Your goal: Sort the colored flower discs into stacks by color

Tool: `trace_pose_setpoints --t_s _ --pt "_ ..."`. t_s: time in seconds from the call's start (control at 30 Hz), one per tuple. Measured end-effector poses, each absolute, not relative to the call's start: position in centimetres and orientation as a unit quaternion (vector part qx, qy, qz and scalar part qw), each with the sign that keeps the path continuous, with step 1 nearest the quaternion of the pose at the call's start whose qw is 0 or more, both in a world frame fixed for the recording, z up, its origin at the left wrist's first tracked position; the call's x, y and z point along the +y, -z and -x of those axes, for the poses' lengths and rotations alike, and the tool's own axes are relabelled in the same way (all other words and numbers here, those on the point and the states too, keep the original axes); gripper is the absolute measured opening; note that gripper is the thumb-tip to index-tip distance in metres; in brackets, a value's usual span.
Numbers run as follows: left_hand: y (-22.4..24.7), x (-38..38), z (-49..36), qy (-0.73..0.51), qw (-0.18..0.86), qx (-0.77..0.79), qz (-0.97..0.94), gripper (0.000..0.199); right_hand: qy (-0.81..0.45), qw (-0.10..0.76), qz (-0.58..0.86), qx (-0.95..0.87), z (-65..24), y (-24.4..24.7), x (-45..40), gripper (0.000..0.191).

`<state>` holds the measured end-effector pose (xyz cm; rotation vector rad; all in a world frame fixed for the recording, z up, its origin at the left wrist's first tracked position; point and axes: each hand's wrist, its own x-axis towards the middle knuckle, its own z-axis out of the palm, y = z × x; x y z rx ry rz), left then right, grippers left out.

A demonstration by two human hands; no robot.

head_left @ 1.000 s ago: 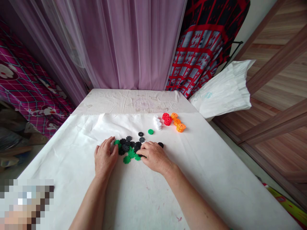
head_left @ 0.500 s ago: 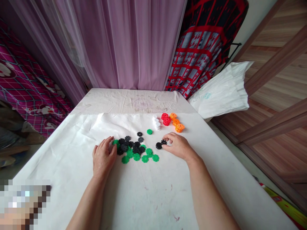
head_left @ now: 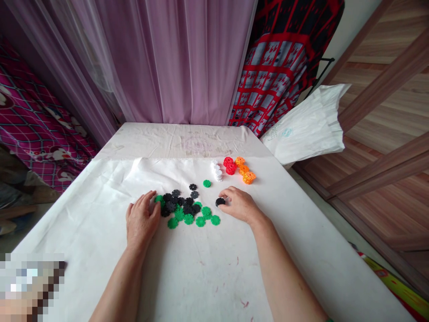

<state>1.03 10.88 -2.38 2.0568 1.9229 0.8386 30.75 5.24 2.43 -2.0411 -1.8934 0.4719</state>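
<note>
My left hand [head_left: 142, 220] rests on the table at the left edge of a loose pile of black discs [head_left: 171, 205] and green discs [head_left: 188, 219], its fingers apart, beside a green disc [head_left: 159, 200]. My right hand [head_left: 240, 205] has thumb and fingertips around a small black stack [head_left: 220, 202] to the right of the pile. A single green disc [head_left: 207, 183] lies above the pile. Farther back stand stacks of white discs [head_left: 216, 171], red discs [head_left: 229, 166] and orange discs [head_left: 248, 177].
The white-covered table [head_left: 201, 277] has folds in its cloth at the left. A white bag [head_left: 304, 127] is at its right back edge. Purple curtains [head_left: 174, 62] hang behind. A pixelated patch [head_left: 30, 286] covers the lower left corner.
My right hand has moved left, bringing the black disc it held onto the black stack. The left hand keeps its place by the pile. The whole view has shifted slightly.
</note>
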Motion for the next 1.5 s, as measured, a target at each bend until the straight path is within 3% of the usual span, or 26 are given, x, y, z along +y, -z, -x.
trace_pose_setpoints --t_s 0.2,0.4,0.63,1.13,1.5 --pt "2.4 10.9 -1.1 -0.284 0.109 0.652 -0.695 0.041 -0.158 0.154 0.710 -0.668 -30.8 -2.6 5.3 0.026" --pt "2.2 10.9 -1.2 -0.287 0.106 0.650 -0.695 0.041 -0.129 0.178 0.641 -0.735 -26.8 -3.6 5.1 0.019" --pt "2.2 10.7 -1.3 -0.297 0.109 0.654 -0.688 0.039 -0.168 0.104 0.548 -0.812 -22.5 -2.7 4.5 0.021" --pt "1.9 10.5 -1.5 -0.297 0.114 0.654 -0.686 0.038 -0.085 0.146 0.600 -0.782 -21.5 -0.9 5.1 0.010" --pt "1.9 10.5 -1.5 -0.294 0.123 0.655 -0.685 0.038 -0.139 0.207 0.717 -0.651 -29.5 -4.2 5.2 0.026"
